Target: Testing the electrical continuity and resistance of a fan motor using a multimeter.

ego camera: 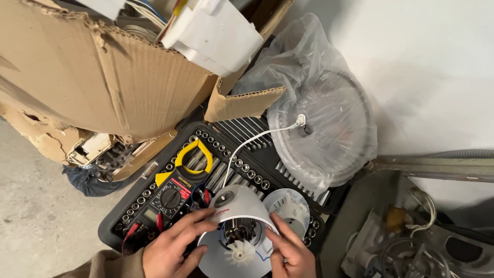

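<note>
Left hand: the left hand (170, 252) is laid on the white domed plastic motor housing (234, 206), thumb and fingers (198, 219) spread and curled around its left side.
Right hand: the right hand (290, 255) is pressed against the housing's right edge, fingers loosely bent, thumb along the rim.
Motor housing: it is held between both hands at the bottom centre, above the open black socket set case (216, 170); a small white plastic fan wheel (240, 253) is seen at its open underside.
Cable: a thin white cord (252, 139) is run from the housing to a bagged round fan grille (329, 128).
Meter: a yellow-and-black clamp multimeter (177, 188) is laid on the case, just left of the housing.
Behind: a torn brown cardboard box (98, 77) is seen.
</note>
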